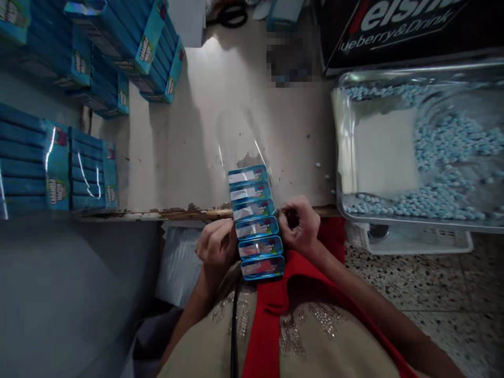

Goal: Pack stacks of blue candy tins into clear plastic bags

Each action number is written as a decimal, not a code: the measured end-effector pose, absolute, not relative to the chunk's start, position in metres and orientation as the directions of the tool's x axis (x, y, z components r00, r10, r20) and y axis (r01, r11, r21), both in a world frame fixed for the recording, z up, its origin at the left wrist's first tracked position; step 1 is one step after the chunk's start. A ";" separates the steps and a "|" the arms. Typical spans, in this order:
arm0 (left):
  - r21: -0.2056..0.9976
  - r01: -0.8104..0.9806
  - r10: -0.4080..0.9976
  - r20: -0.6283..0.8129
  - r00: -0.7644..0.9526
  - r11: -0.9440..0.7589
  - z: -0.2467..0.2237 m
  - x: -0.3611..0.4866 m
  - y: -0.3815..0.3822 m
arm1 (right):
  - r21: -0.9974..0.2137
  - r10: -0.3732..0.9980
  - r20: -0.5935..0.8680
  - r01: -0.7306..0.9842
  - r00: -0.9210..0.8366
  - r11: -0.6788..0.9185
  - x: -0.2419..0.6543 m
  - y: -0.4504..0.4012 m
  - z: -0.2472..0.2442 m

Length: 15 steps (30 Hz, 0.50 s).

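A row of small blue candy boxes (256, 228), printed "Caramelo", runs from the table edge toward my body, one behind the other. Clear plastic wrap (242, 134) extends past its far end over the tabletop. My left hand (215, 242) is closed at the row's left side, fingers curled against it. On the right side, my right hand (300, 223) is closed in a pinch close to the boxes. Both hands seem to grip the thin wrap's edges, though the film between the fingers is hard to see.
Wrapped packs of blue boxes (35, 163) stand at left, with more stacked packs (129, 47) behind. At right is a clear tray (342, 202) containing blue and white candies (452, 136) and a pale sheet (386, 149). Black scissors (232, 14) and a black carton (394, 42) lie farther back.
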<state>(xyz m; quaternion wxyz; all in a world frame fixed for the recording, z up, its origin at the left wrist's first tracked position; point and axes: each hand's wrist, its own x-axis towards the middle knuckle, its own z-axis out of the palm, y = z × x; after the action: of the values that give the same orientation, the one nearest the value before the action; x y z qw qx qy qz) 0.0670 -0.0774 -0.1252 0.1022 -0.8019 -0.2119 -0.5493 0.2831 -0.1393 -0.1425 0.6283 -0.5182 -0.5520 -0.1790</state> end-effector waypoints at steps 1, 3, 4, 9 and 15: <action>0.101 0.472 0.259 0.923 0.284 -0.876 -0.127 0.071 -0.073 | -0.517 0.383 0.841 0.776 0.381 0.362 0.281 -0.135 -0.144; 0.224 0.470 0.379 0.887 0.264 -0.854 -0.129 0.076 -0.067 | -0.596 0.441 0.776 0.754 0.451 0.278 0.281 -0.131 -0.145; 0.294 0.460 0.445 0.856 0.264 -0.838 -0.130 0.078 -0.065 | -0.623 0.458 0.747 0.747 0.481 0.231 0.281 -0.131 -0.145; 0.273 0.502 0.507 0.753 0.420 -0.821 -0.127 0.070 -0.061 | -0.626 0.500 0.709 0.770 0.497 0.122 0.285 -0.141 -0.141; -0.087 0.537 0.341 0.684 0.644 -0.839 -0.112 0.064 -0.053 | -0.257 0.536 0.821 0.966 0.195 0.041 0.289 -0.159 -0.130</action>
<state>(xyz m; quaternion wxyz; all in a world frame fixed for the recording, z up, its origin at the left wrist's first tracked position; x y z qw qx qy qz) 0.0645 -0.0531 -0.1117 0.1424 -0.8955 -0.2451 -0.3431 0.2891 -0.1594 -0.1300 0.4262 -0.6449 -0.5823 -0.2517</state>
